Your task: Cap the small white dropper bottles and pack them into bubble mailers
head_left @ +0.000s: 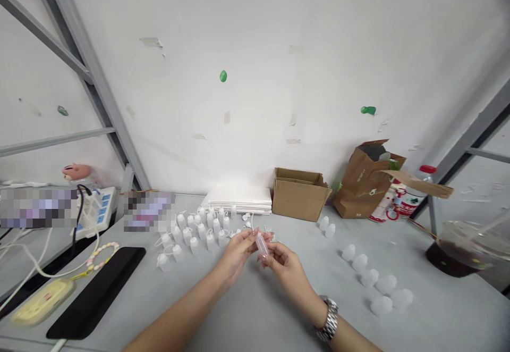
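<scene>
Both my hands meet over the middle of the grey table (247, 309). Between them is a small clear plastic bottle (262, 245). My right hand (285, 264), with a metal watch on its wrist, grips the bottle's lower part. My left hand (238, 252) pinches at the bottle's top with its fingertips. Just behind my hands stands a group of several small white bottles with tethered caps (195, 232).
Several translucent caps or bottles (374, 280) lie in a row at right. An open cardboard box (299, 192), a stack of white sheets (239, 199), a brown paper bag (368, 179), a drink cup (464, 251), a black pad (99, 288) and a power strip (93, 211) stand around.
</scene>
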Action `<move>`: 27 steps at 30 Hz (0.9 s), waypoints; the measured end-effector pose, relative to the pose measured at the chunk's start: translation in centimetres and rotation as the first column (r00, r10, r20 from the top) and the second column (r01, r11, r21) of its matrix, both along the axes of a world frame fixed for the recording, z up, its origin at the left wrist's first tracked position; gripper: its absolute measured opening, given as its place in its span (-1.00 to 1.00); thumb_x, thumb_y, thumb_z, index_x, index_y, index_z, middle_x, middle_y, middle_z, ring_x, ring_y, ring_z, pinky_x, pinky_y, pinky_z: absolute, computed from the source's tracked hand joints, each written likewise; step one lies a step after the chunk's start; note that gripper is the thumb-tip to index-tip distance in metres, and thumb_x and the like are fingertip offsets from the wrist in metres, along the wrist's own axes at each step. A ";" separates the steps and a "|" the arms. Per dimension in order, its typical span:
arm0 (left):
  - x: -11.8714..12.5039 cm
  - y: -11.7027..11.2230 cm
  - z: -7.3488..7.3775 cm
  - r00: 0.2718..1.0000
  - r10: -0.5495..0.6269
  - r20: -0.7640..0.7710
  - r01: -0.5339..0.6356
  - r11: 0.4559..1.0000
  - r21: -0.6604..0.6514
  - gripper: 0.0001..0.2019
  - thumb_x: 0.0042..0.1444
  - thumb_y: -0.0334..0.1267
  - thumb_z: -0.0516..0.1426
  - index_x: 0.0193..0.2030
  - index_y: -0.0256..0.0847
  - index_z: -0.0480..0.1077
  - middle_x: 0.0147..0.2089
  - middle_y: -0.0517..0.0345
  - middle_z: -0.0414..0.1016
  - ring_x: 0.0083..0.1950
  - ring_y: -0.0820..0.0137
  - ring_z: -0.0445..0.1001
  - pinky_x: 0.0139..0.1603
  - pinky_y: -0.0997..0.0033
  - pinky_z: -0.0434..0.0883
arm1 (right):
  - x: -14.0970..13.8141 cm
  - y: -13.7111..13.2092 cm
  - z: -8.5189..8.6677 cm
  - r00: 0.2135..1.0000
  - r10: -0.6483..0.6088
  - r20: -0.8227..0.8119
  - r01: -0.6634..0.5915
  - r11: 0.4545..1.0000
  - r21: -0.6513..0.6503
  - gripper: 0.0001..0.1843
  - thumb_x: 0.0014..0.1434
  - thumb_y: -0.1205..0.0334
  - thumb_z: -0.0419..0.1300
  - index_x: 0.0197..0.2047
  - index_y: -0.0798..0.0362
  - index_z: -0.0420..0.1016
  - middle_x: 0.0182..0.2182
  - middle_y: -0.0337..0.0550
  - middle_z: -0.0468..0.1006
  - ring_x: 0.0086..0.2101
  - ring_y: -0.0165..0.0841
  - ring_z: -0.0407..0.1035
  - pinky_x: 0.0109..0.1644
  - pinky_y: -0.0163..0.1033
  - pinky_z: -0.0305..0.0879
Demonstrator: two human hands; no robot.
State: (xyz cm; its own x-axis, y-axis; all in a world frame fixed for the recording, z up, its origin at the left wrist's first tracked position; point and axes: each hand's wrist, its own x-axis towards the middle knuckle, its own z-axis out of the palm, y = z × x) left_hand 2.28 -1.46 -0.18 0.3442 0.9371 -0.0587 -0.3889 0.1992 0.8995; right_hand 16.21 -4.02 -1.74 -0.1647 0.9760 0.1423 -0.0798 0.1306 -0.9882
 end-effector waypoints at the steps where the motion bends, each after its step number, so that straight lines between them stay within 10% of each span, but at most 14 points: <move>1: 0.0 0.0 0.0 0.999 -0.030 -0.011 0.030 1.000 0.008 -0.64 0.06 -0.03 0.13 -0.27 -0.34 0.50 -0.09 -0.15 0.55 -0.14 0.17 0.50 -0.26 0.32 0.38 | 0.0 0.0 0.1 0.999 0.021 -0.028 -0.021 1.000 -0.009 -0.70 -0.03 0.02 0.27 -0.30 0.05 0.52 -0.43 -0.18 0.51 -0.47 -0.36 0.35 -0.30 -0.23 0.31; 19: 0.2 -0.5 0.4 0.997 0.030 0.068 -0.032 0.999 0.018 -0.73 -0.03 -0.17 0.23 -0.20 -0.27 0.49 -0.02 -0.07 0.52 0.06 0.15 0.42 0.16 0.17 0.19 | 0.4 -0.5 -0.8 0.846 -0.384 0.370 0.199 0.871 0.449 -0.84 0.14 0.16 0.12 -0.23 0.04 0.40 -0.41 -0.15 0.45 -0.39 -0.32 0.35 -0.26 -0.22 0.32; 27: 0.2 -0.3 0.2 0.983 0.181 -0.012 -0.180 0.984 0.009 -0.74 -0.12 -0.17 0.29 -0.28 -0.26 0.50 -0.12 -0.05 0.57 -0.02 0.15 0.45 0.06 0.18 0.26 | 0.0 -0.2 -0.3 0.968 -0.156 0.195 0.141 0.986 0.091 -0.68 0.09 0.06 0.16 -0.16 0.08 0.46 -0.39 -0.11 0.54 -0.38 -0.28 0.40 -0.23 -0.17 0.34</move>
